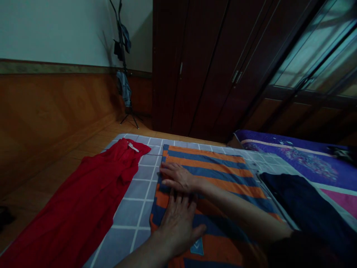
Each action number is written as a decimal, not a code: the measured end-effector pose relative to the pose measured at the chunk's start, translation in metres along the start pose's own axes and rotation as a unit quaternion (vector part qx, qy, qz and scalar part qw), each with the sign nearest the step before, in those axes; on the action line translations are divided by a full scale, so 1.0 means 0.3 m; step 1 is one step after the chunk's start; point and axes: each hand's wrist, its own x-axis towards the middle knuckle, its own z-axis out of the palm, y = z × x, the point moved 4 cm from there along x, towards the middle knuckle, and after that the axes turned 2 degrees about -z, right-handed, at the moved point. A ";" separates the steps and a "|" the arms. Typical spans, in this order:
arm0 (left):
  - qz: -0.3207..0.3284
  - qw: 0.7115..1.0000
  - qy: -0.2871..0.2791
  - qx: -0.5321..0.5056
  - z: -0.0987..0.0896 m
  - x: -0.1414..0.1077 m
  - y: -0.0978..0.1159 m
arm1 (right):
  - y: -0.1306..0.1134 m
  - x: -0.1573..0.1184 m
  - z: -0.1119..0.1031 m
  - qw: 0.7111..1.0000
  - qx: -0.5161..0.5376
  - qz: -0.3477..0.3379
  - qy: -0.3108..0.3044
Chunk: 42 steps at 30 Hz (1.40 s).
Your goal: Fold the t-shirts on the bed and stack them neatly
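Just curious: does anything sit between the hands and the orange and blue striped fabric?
Nothing visible does: the left hand and right hand both rest on the orange and blue striped fabric. The red garment lies to its left.

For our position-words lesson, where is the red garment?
In the head view, the red garment lies at the left on the checked sheet, beside the striped cloth.

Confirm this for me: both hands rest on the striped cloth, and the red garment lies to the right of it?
Not quite: the red garment lies to the left of the striped cloth, as the head view shows. The left hand and right hand do rest on the cloth.
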 end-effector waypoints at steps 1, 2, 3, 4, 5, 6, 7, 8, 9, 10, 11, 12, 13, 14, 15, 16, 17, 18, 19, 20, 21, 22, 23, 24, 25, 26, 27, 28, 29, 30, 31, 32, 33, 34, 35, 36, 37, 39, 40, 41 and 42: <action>0.000 1.000 -0.002 0.000 0.002 0.000 -0.001 | -0.006 -0.033 0.006 1.000 0.007 -0.015 -0.014; 0.000 1.000 -0.003 0.001 0.005 0.001 -0.003 | 0.002 -0.055 0.012 0.999 0.008 -0.020 -0.024; 0.001 1.000 -0.004 0.005 0.010 0.002 -0.005 | 0.023 -0.064 0.016 0.999 0.002 -0.014 -0.028; 0.002 1.000 -0.006 0.010 0.016 0.003 -0.008 | 0.055 -0.059 0.019 1.000 -0.009 0.003 -0.025; 0.002 1.000 -0.006 0.016 0.022 0.005 -0.011 | 0.094 -0.043 0.019 0.999 -0.020 0.024 -0.017; 0.003 1.000 -0.007 0.023 0.027 0.006 -0.013 | 0.135 -0.016 0.016 0.998 -0.028 0.048 -0.005; 0.005 1.000 -0.007 0.030 0.031 0.008 -0.015 | 0.175 0.016 0.010 0.997 -0.033 0.072 0.008; 0.005 0.999 -0.007 0.037 0.034 0.009 -0.016 | 0.212 0.051 0.001 0.994 -0.037 0.096 0.021; 0.006 0.999 -0.009 0.045 0.035 0.010 -0.015 | 0.242 0.085 -0.009 0.992 -0.041 0.119 0.032; 0.005 0.999 -0.011 0.052 0.035 0.011 -0.013 | 0.264 0.113 -0.020 0.988 -0.044 0.139 0.042; 0.003 0.998 -0.013 0.059 0.033 0.012 -0.010 | 0.277 0.135 -0.031 0.986 -0.047 0.155 0.049; 0.000 0.998 -0.014 0.066 0.030 0.013 -0.006 | 0.280 0.148 -0.041 0.984 -0.049 0.165 0.053; -0.003 0.997 -0.017 0.073 0.027 0.014 -0.002 | 0.273 0.150 -0.048 0.983 -0.051 0.169 0.056; -0.006 0.997 -0.021 0.080 0.024 0.015 0.002 | 0.257 0.141 -0.052 0.983 -0.052 0.166 0.058; -0.010 0.996 -0.027 0.086 0.023 0.016 0.005 | 0.231 0.120 -0.052 0.984 -0.053 0.158 0.059; -0.014 0.995 -0.033 0.092 0.022 0.017 0.008 | 0.201 0.088 -0.048 0.986 -0.054 0.144 0.058; -0.017 0.994 -0.040 0.097 0.021 0.017 0.010 | 0.168 0.046 -0.040 0.989 -0.054 0.128 0.056; -0.020 0.994 -0.045 0.100 0.022 0.017 0.010 | 0.137 -0.006 -0.029 0.991 -0.053 0.110 0.051; -0.021 0.993 -0.049 0.102 0.024 0.017 0.009 | 0.113 -0.063 -0.017 0.993 -0.051 0.096 0.044; -0.019 0.993 -0.049 0.102 0.027 0.017 0.008 | 0.102 -0.123 -0.005 0.994 -0.048 0.087 0.036; -0.013 0.994 -0.046 0.102 0.030 0.017 0.006 | 0.106 -0.181 0.003 0.995 -0.046 0.087 0.029; -0.007 0.994 -0.042 0.103 0.033 0.017 0.005 | 0.128 -0.233 0.007 0.994 -0.040 0.100 0.021; -0.002 0.994 -0.036 0.106 0.037 0.017 0.003 | 0.165 -0.278 0.005 0.992 -0.040 0.117 0.018; 0.000 0.993 -0.030 0.110 0.041 0.016 0.001 | 0.213 -0.313 -0.003 0.989 -0.042 0.138 0.021; 0.000 0.993 -0.023 0.116 0.045 0.016 -0.001 | 0.268 -0.338 -0.017 0.985 -0.045 0.162 0.026; -0.001 0.992 -0.018 0.122 0.048 0.016 -0.002 | 0.325 -0.354 -0.035 0.980 -0.051 0.189 0.036; -0.003 0.992 -0.013 0.128 0.050 0.016 -0.003 | 0.377 -0.364 -0.053 0.974 -0.058 0.214 0.046; -0.005 0.991 -0.009 0.132 0.051 0.016 -0.003 | 0.420 -0.368 -0.068 0.968 -0.064 0.237 0.057; -0.007 0.991 -0.007 0.136 0.051 0.016 -0.003 | 0.448 -0.368 -0.079 0.962 -0.070 0.255 0.066; -0.007 0.990 -0.008 0.138 0.050 0.016 -0.001 | 0.461 -0.367 -0.083 0.958 -0.076 0.267 0.074; -0.009 0.990 -0.010 0.139 0.049 0.017 0.000 | 0.459 -0.364 -0.079 0.956 -0.080 0.271 0.077; -0.011 0.990 -0.015 0.140 0.048 0.018 0.001 | 0.446 -0.360 -0.070 0.957 -0.083 0.268 0.077; -0.012 0.990 -0.021 0.140 0.047 0.018 0.002 | 0.427 -0.358 -0.056 0.959 -0.084 0.259 0.074; -0.013 0.990 -0.026 0.140 0.046 0.019 0.002 | 0.408 -0.358 -0.043 0.962 -0.085 0.249 0.069; -0.013 0.990 -0.028 0.141 0.045 0.019 0.003 | 0.395 -0.361 -0.033 0.964 -0.087 0.243 0.067; -0.013 0.989 -0.029 0.142 0.044 0.019 0.003 | 0.392 -0.367 -0.029 0.963 -0.092 0.245 0.067; -0.013 0.989 -0.028 0.143 0.044 0.019 0.002 | 0.403 -0.378 -0.034 0.958 -0.098 0.258 0.073; -0.012 0.989 -0.023 0.145 0.046 0.019 -0.001 | 0.461 -0.411 -0.066 0.939 -0.118 0.310 0.093; -0.011 0.989 -0.022 0.145 0.047 0.018 -0.003 | 0.502 -0.432 -0.088 0.925 -0.130 0.343 0.103; -0.009 0.989 -0.020 0.145 0.049 0.018 -0.005 | 0.545 -0.456 -0.110 0.909 -0.140 0.375 0.111; -0.007 0.989 -0.019 0.144 0.051 0.018 -0.007 | 0.587 -0.479 -0.130 0.895 -0.150 0.404 0.114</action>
